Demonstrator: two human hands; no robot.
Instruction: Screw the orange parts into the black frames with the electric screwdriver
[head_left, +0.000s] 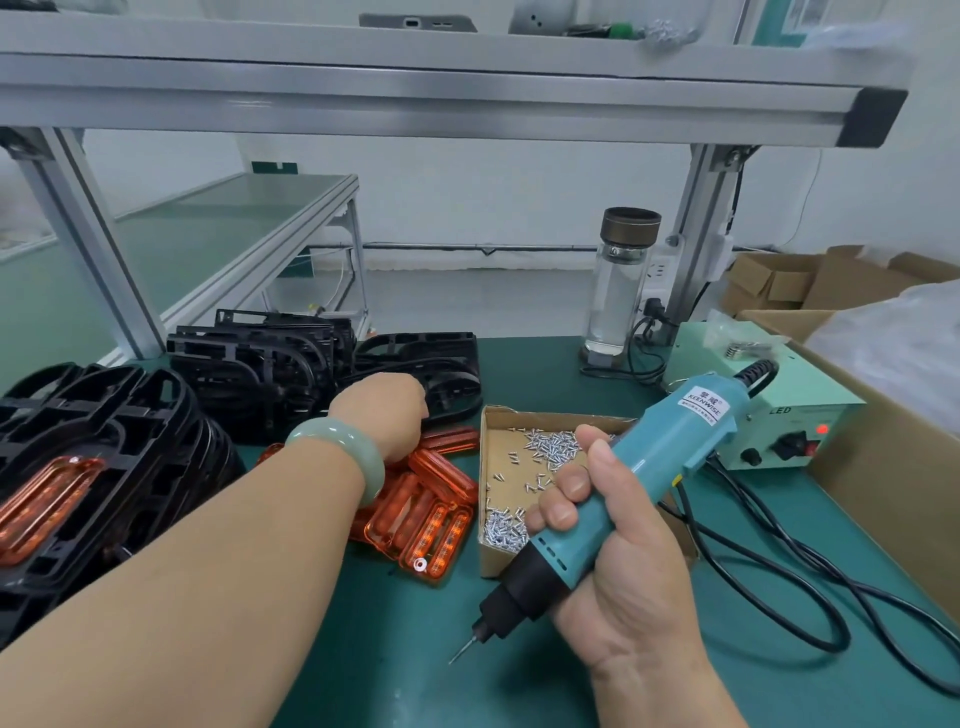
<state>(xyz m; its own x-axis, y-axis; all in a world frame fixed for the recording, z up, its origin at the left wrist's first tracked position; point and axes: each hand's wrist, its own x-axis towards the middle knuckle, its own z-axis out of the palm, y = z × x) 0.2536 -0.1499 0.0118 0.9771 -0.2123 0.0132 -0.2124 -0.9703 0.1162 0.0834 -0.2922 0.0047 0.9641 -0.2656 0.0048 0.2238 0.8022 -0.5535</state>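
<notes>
My right hand (613, 540) grips the electric screwdriver (675, 447), bit angled down over the tabletop (395, 649). My left hand (384, 410) is over the orange parts (436, 504), beside the black frames (270, 369); fingers hidden, grip unclear.

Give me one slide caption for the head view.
Right hand grips the electric screwdriver; left hand reaches over orange parts toward black frames.

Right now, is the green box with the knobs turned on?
Probably on: a small red light glows on the front of the green box, just beside its black switch.
</notes>
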